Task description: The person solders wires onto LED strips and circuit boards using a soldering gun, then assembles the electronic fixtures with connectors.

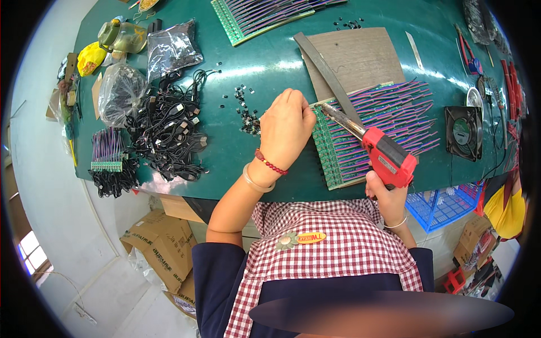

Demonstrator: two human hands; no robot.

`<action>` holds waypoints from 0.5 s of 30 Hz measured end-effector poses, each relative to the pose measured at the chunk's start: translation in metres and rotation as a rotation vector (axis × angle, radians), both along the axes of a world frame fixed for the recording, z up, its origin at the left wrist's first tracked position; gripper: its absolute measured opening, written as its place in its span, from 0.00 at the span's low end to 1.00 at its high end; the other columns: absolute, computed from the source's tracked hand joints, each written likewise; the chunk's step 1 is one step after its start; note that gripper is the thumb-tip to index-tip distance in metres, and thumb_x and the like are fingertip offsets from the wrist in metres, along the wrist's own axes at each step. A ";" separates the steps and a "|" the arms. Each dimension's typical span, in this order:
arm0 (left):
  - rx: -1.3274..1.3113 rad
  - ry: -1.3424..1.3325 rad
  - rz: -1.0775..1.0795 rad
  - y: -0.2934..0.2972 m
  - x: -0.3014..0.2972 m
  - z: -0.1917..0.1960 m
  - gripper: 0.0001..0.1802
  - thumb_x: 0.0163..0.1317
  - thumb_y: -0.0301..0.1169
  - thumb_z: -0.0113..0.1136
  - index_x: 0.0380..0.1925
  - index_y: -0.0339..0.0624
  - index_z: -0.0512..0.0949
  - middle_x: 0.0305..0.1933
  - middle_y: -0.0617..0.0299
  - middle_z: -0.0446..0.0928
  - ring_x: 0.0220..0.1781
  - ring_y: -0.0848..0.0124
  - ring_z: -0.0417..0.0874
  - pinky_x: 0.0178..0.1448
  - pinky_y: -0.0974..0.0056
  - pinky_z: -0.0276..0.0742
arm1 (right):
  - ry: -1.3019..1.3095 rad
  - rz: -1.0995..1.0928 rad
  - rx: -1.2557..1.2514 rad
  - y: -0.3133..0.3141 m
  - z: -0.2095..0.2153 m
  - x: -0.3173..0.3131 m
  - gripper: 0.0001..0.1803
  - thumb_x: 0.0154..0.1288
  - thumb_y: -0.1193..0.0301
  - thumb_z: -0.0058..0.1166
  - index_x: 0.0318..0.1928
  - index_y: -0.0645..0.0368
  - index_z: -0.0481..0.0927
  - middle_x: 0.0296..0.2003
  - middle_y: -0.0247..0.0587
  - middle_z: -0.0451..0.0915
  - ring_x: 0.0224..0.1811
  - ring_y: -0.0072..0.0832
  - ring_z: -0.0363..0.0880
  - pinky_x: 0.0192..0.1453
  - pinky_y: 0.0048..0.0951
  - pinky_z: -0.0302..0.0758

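Here, R hand [387,196] round soldering gun [389,156], L hand [290,121] pinched, contents unclear, nr PCB [326,147] edge, open table [294,183] beside forearm [232,213]

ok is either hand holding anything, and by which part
The right hand holds the red soldering gun by its handle; whether the left hand pinches anything cannot be told.
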State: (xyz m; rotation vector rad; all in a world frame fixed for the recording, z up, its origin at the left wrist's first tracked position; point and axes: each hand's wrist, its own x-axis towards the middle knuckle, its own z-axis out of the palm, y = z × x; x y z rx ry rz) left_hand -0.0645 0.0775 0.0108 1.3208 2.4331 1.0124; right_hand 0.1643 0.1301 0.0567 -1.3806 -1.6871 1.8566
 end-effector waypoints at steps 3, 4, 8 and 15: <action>-0.002 -0.002 0.003 0.000 0.001 -0.001 0.05 0.47 0.21 0.57 0.22 0.36 0.70 0.24 0.55 0.72 0.26 0.58 0.75 0.29 0.59 0.71 | 0.033 -0.043 -0.079 0.002 0.002 -0.003 0.12 0.62 0.73 0.52 0.44 0.66 0.71 0.18 0.34 0.71 0.16 0.18 0.68 0.21 0.20 0.66; -0.003 0.003 0.002 0.000 0.001 -0.001 0.05 0.47 0.21 0.57 0.22 0.36 0.70 0.24 0.55 0.72 0.26 0.58 0.75 0.30 0.59 0.71 | 0.034 -0.043 -0.079 0.003 0.002 -0.005 0.12 0.62 0.73 0.52 0.44 0.66 0.71 0.18 0.34 0.71 0.16 0.18 0.68 0.21 0.20 0.66; 0.001 0.003 0.003 0.000 0.000 -0.001 0.05 0.47 0.21 0.57 0.22 0.36 0.70 0.24 0.55 0.72 0.26 0.58 0.75 0.30 0.59 0.71 | 0.260 -0.160 -0.248 0.006 0.008 -0.009 0.12 0.63 0.75 0.48 0.45 0.67 0.69 0.17 0.34 0.69 0.14 0.19 0.65 0.19 0.21 0.65; 0.006 0.004 0.000 -0.001 0.001 -0.001 0.05 0.47 0.22 0.57 0.22 0.36 0.70 0.25 0.55 0.72 0.26 0.58 0.75 0.30 0.59 0.71 | 0.235 -0.162 -0.250 0.004 0.006 -0.009 0.11 0.63 0.74 0.47 0.45 0.66 0.68 0.16 0.33 0.67 0.14 0.18 0.63 0.19 0.21 0.63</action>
